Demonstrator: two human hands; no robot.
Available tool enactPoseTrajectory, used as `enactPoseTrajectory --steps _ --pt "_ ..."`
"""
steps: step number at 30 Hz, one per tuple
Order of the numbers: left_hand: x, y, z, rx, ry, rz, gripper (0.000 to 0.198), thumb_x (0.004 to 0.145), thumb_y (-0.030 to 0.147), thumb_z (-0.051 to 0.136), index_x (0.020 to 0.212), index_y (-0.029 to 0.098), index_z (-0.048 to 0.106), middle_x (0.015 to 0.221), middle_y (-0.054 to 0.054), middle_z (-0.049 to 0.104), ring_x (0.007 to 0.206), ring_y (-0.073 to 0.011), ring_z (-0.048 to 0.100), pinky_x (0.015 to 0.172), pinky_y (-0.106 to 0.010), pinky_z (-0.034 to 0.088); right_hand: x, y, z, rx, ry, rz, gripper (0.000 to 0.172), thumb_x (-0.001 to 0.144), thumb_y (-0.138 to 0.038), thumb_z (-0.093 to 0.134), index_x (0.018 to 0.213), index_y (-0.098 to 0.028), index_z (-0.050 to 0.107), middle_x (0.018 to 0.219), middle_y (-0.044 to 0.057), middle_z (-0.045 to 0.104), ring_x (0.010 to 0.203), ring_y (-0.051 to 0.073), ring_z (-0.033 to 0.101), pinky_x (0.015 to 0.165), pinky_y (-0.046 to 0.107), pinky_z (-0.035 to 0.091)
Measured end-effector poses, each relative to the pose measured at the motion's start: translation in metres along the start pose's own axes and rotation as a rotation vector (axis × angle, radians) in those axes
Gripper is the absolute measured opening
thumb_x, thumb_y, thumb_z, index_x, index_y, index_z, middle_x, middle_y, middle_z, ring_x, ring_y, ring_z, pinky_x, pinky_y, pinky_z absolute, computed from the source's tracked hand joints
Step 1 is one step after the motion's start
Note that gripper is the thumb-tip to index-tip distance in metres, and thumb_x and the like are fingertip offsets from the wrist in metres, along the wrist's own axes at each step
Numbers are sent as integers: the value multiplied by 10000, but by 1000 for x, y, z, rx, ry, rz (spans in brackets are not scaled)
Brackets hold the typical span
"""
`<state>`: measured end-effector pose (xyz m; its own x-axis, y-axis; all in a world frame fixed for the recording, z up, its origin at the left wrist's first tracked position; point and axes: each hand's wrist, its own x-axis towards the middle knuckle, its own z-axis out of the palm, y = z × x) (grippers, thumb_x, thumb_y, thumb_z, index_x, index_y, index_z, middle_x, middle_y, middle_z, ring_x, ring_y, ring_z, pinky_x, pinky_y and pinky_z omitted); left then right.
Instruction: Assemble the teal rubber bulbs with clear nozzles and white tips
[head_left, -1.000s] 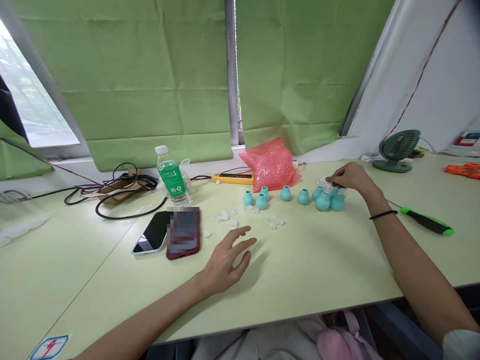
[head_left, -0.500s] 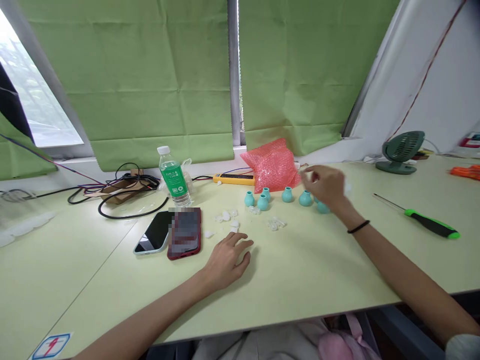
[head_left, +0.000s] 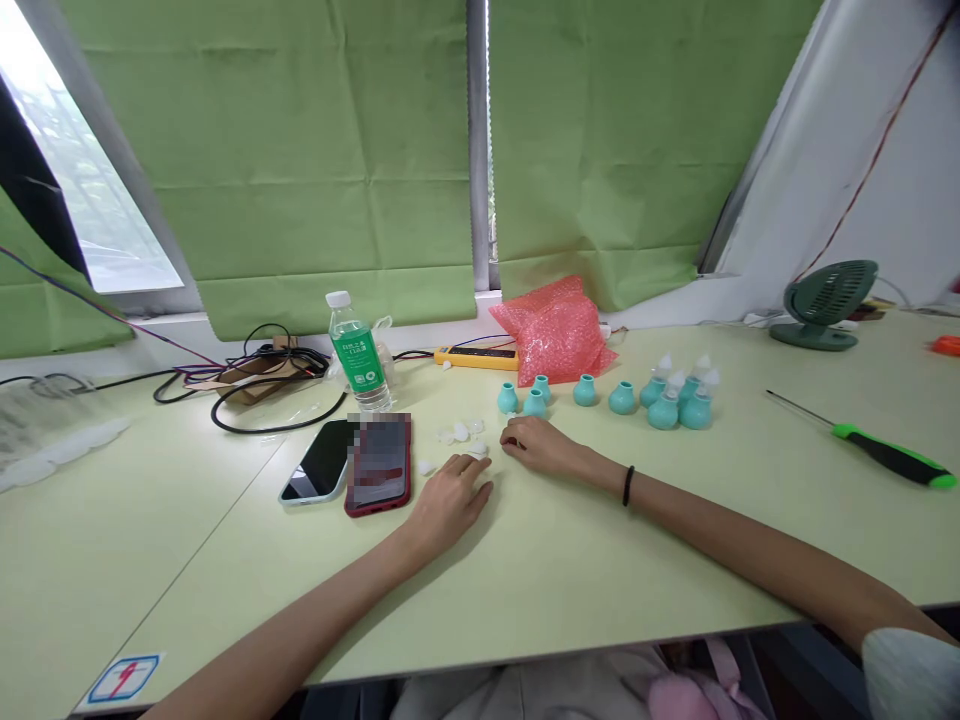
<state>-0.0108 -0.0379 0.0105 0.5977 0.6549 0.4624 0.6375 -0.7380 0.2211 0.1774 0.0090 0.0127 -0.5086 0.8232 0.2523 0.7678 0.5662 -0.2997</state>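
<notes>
My left hand (head_left: 452,502) rests on the table with its fingers stretched toward small white plastic pieces (head_left: 477,449); it looks open. My right hand (head_left: 536,443) is low over the table just right of them, back up, fingers curled down with the tips hidden. Whatever they pinch cannot be made out. Behind it, teal round-bellied bulbs (head_left: 535,402) stand upright with open necks, and two more open ones (head_left: 622,398) are farther right. At the right end a cluster of teal bulbs (head_left: 695,407) carries translucent pointed tips.
Two phones (head_left: 379,465) lie left of my left hand, with a water bottle (head_left: 360,355) behind. Pink bubble wrap (head_left: 559,330) and a yellow meter (head_left: 477,357) sit at the back. A screwdriver (head_left: 862,440) and a green fan (head_left: 821,305) are on the right.
My right hand has moved left and nearer me, from the bulbs at the right to beside my left hand. It uncovers the tipped bulbs. The left hand's fingers have drawn closer together.
</notes>
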Motion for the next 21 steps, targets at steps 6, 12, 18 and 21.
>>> enactPoseTrajectory --steps 6,12,18,21 --pt "2 -3 -5 -289 160 -36 212 765 263 480 916 156 584 737 -44 595 633 -117 549 551 -221 464 -10 -23 -5 864 -109 148 311 717 -371 526 832 -89 594 683 39 590 567 88 520 573 241 448" --pt "3 3 -10 -349 252 9 180 765 237 481 782 143 634 675 -54 611 591 -115 550 538 -217 452 -17 -35 -7 1369 -266 212 299 651 -343 608 809 -89 621 755 61 598 669 103 538 676 272 445" --pt "2 6 -9 -391 293 -30 136 726 204 518 723 130 631 675 -52 620 581 -112 555 545 -229 484 -19 -28 -21 991 -240 165 288 718 -300 527 973 -173 571 821 50 630 689 151 584 668 321 461" --pt "1 6 -8 -433 327 -65 163 718 192 518 837 134 611 705 -41 611 588 -103 549 562 -236 504 -27 -11 -33 646 53 184 271 687 -265 537 940 -181 589 722 38 626 609 146 556 627 302 440"
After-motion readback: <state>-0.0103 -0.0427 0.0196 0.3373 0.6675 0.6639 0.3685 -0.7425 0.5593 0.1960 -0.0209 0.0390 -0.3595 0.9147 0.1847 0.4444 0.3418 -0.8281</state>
